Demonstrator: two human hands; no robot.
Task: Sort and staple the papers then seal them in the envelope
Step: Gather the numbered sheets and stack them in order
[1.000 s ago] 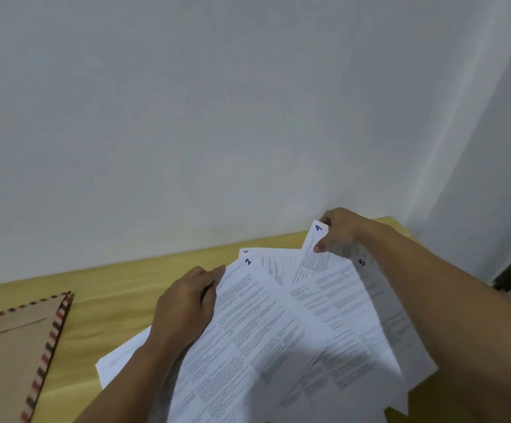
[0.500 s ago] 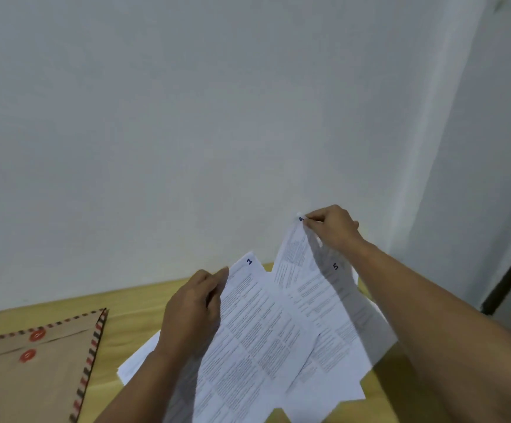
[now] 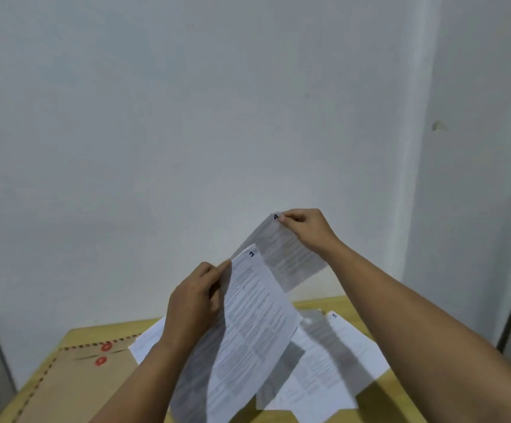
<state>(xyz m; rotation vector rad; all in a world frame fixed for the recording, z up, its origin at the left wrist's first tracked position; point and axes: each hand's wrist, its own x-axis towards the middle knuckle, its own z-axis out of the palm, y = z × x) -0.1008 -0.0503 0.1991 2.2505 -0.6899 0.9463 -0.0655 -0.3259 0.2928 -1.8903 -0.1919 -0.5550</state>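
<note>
Two hands are raised above the light wooden bench [image 3: 336, 303], each holding one white printed paper sheet. The left hand [image 3: 191, 303] grips the sheet marked "2" [image 3: 254, 325] along its upper left edge, fingers [image 3: 208, 270] curled round the margin with the thumb on the printed face; this sheet hangs tilted, its lower end running out of view at the bottom. The right hand [image 3: 304, 228] pinches the top corner of the sheet marked "4" [image 3: 287, 254] — fingers clamped together on the corner, next to the handwritten number — and holds it higher, clear of the bench, with its lower part passing behind the "2" sheet. On the bench lie further loose white sheets: one marked "5" [image 3: 349, 343] to the right, overlapping at least one more sheet beneath it, and another white sheet [image 3: 149, 338] showing to the left behind the left wrist; the exact count of sheets in this pile cannot be told, since they overlap. One brown kraft envelope with a red-and-dark striped border [image 3: 74, 386] lies flat at the bench's left side, touching the white sheet's edge — it carries two red round string-tie buttons [image 3: 103, 354] near its flap. A plain white wall [image 3: 187, 117] stands behind the bench.
</note>
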